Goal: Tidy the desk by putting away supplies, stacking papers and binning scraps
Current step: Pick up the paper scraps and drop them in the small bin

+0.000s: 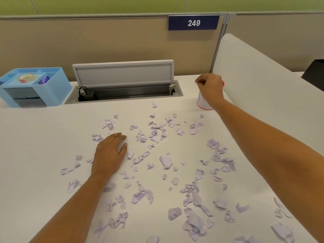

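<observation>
Torn paper scraps (165, 161) lay scattered across the counter (35, 155). The left hand (109, 153) rested flat and released among them; the right hand (210, 88) hovered, fingers pinched, over a red-rimmed cup (201, 102), its contents unclear. The scraps looked light and flimsy, best gathered by pinching.

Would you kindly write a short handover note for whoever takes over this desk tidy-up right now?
Left hand: flat on the desk among the torn paper scraps, holding nothing visible.
Right hand: over the small white cup with red rims at the desk's far right, fingers pinched; any contents are hidden.
Blue organiser stands far left, holding tape.
Done: little that is visible.
Left: bin the many scraps spread across the desk.
</observation>
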The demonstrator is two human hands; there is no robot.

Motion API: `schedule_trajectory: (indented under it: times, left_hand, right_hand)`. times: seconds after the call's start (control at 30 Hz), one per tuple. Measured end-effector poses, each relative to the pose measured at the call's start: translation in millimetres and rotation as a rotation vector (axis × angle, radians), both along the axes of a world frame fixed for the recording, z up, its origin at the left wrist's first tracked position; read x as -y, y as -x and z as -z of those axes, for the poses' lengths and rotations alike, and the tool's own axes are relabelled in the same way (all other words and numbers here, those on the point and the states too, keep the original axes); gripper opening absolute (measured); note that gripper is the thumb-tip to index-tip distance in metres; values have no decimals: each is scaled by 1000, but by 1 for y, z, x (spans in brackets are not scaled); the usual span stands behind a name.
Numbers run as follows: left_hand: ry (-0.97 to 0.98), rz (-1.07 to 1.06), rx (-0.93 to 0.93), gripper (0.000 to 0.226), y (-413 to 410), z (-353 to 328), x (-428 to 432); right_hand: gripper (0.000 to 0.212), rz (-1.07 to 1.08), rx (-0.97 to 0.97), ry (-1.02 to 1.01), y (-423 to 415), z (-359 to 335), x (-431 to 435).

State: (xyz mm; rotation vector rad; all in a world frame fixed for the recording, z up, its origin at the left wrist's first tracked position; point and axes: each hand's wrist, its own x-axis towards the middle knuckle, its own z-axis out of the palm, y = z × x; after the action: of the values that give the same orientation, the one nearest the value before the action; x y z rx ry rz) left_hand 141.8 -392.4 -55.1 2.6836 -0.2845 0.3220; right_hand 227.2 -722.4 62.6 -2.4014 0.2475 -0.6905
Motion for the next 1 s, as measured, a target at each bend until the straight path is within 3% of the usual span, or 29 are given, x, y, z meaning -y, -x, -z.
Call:
schedule_trajectory:
  times: [0.13,0.23,0.4,0.57,0.83,1.0]
  left_hand:
    - [1,4,6,32,1,-1,0]
    - [0,-2,-11,33,1,-2,1]
    - [-7,-1,-14,34,1,-3,0]
    - [-4,-1,-21,34,1,-4,1]
    - [-7,-1,-25,34,3,-5,1]
    - [2,-5,-29,34,2,-5,2]
  right_hand:
    - [24,-91,-285,159,20,33,-22]
    - [35,-63,-586,240,33,57,-21]
    - [45,-139,-727,310,53,72,-15]
    - [54,-231,-636,330,71,79,-23]
    - [35,-201,-454,485,88,94,-23]
    - [30,-161,-437,435,86,88,-18]
